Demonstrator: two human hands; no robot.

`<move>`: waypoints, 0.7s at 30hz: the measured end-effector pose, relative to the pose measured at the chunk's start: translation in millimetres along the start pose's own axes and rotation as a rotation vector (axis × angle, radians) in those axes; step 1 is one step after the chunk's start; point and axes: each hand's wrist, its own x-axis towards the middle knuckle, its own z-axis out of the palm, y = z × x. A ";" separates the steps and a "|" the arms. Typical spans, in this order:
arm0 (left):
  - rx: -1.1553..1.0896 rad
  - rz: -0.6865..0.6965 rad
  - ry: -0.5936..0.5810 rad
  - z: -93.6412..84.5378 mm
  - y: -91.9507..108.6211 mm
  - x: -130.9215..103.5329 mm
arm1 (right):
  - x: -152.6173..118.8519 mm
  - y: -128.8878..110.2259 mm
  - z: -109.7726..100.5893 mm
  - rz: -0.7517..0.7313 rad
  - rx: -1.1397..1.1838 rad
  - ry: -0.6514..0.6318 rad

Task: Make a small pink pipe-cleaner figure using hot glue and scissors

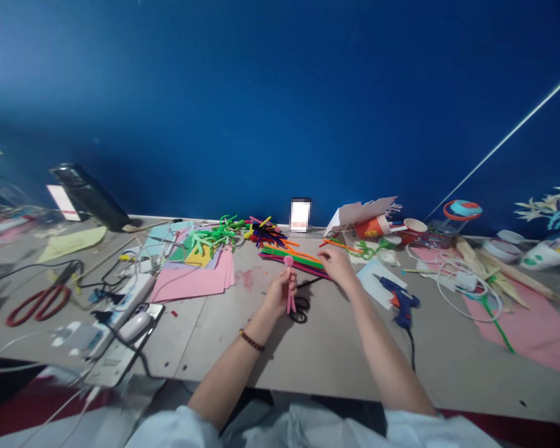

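While a deep blue wall (280,106) fills the upper half of the view, a grey table (336,348) runs the full width below it, crowded with craft stuff. On the right lies a wide pink sheet (536,330), with white cord (452,292) looped at its near end and pale dried leaves (494,274) across it. Left of centre sits a stack of pink paper (196,280), with green and yellow sheets fanned behind it. A black device (91,196) leans by the wall at far left, and red scissors (40,303) lie near a tangle of cables and a white power strip (130,298). A blue glue gun (400,301) rests just right of the person's right forearm, on a white card. Against the wall stand an orange cup (372,226) and a torn white box (361,213).

A bundle of pipe cleaners (294,258), orange, green and purple, lies mid-table. The right hand (338,264) rests on its near end, fingers curled down onto the strands; whether it grips any I cannot tell. The left hand (280,291), closed, pinches a pink pipe-cleaner piece (289,283) upright, its curled top above the fingers and its ends hanging below. Black scissors (301,308) lie on the table just under that hand.
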 end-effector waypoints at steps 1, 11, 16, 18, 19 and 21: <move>0.001 -0.001 0.002 0.1 0.1 -0.1 | 10.9 4.0 -3.4 0.009 -0.074 0.021; -0.056 -0.059 -0.069 -5.3 -0.4 2.3 | 62.0 27.2 3.5 -0.030 -0.396 -0.127; -0.035 -0.068 -0.084 -6.5 -4.9 3.6 | 58.1 29.3 1.7 -0.053 -0.397 -0.064; -0.036 -0.052 -0.066 -6.0 -6.1 4.2 | 55.3 26.8 -0.9 -0.046 -0.362 -0.002; -0.037 -0.042 -0.054 -5.6 -6.4 4.5 | 54.1 25.0 -2.4 -0.032 -0.304 0.050; -0.039 -0.028 -0.038 -4.7 -6.6 5.0 | 53.1 20.8 -5.3 0.010 -0.075 0.187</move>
